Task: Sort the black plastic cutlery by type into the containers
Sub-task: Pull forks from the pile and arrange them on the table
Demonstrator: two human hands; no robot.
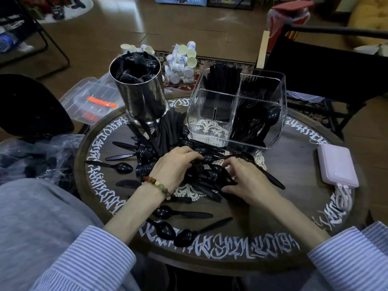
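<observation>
A heap of black plastic cutlery [210,181] lies in the middle of the round table [298,164], with loose spoons [122,167] and knives scattered around it. My left hand [174,164] curls its fingers over forks in the heap. My right hand [245,179] grips a bundle of black spoons whose handles stick out to the right. A clear divided container [237,110] stands behind the heap, with spoons in its right front part and knives at the back left. A steel cylinder [142,91] at the back left holds wrapped black pieces.
A pink power bank [336,166] with its white cable lies at the table's right edge. Paper cups [182,61] are stacked behind the containers. A clear plastic box [92,99] sits to the left, and a black chair stands at the right.
</observation>
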